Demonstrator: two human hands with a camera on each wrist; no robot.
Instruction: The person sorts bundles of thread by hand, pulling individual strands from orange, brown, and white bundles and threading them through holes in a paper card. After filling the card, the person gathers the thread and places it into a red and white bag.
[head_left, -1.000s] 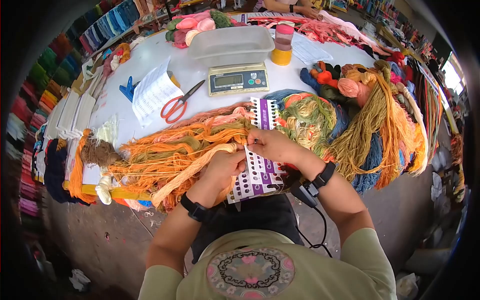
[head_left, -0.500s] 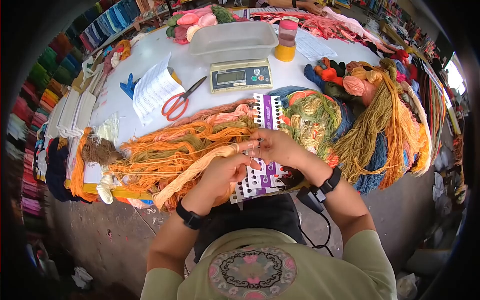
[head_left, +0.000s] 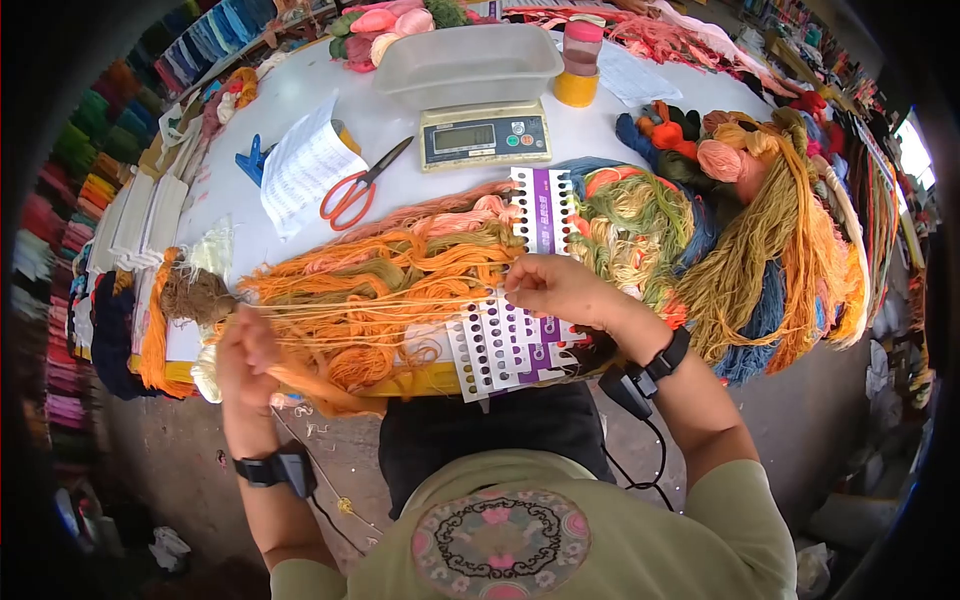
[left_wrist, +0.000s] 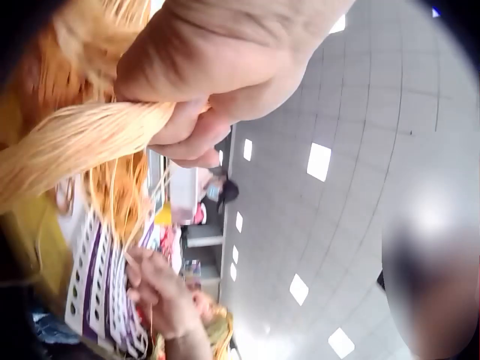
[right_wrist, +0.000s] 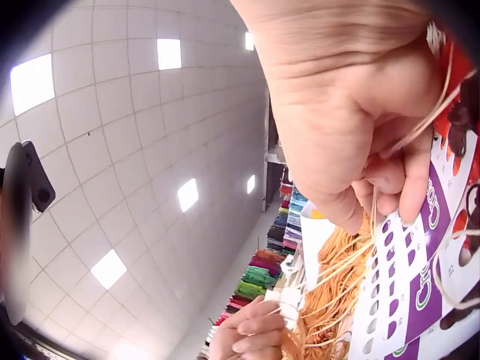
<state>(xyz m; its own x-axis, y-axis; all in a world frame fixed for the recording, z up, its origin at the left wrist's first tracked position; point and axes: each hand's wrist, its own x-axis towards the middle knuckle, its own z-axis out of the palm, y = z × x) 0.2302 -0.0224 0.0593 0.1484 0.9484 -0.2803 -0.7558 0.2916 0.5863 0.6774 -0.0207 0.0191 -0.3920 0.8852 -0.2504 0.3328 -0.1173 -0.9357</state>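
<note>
At the left end of a spread of orange thread (head_left: pixel 370 260), my left hand (head_left: pixel 245 365) grips a peach thread skein (left_wrist: pixel 90 142), which trails right along the table's front edge. Thin pale thread strands (head_left: pixel 390 306) stretch across the orange bundle between my two hands. My right hand (head_left: pixel 560 288) pinches the strands' other end with thumb and fingers, right over a fanned stack of white and purple punched thread cards (head_left: pixel 480 350). In the right wrist view the strands (right_wrist: pixel 375 204) hang from those fingertips beside the card holes.
Beyond the thread are red-handled scissors (head_left: pixel 350 200), a printed sheet (head_left: pixel 308 168), and a scale (head_left: pixel 484 138) with a clear tray (head_left: pixel 470 75). Another punched card (head_left: pixel 543 212) lies at the bundle's right end. Multicoloured skeins (head_left: pixel 770 240) pile up at the right.
My left hand has swung from beside the right hand to the far left, drawing the peach skein and strands along. The card stack's front is now uncovered; the right hand stays over the cards.
</note>
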